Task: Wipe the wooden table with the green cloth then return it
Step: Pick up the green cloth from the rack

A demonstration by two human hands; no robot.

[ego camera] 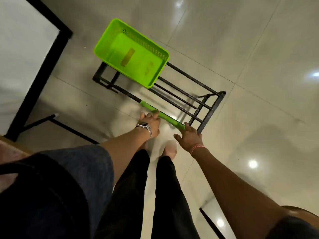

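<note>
The green cloth (165,116) hangs folded over the front rail of a low black metal rack (212,107) on the floor and shows as a narrow green strip. My left hand (150,124), with a wristwatch, reaches down to the cloth's left part, its fingers curled over the cloth and rail. My right hand (189,138), with a red thread on the wrist, is at the cloth's right end. Its fingertips touch the cloth and the thumb is spread away. A wooden edge (13,146), perhaps the table, shows at the far left.
A bright green plastic basket (103,47) sits on the rack's left end. A black-framed table with a pale top (50,54) stands at upper left. My legs and feet are just before the rack. A brown chair (298,212) and its dark leg are at lower right. The tiled floor is glossy.
</note>
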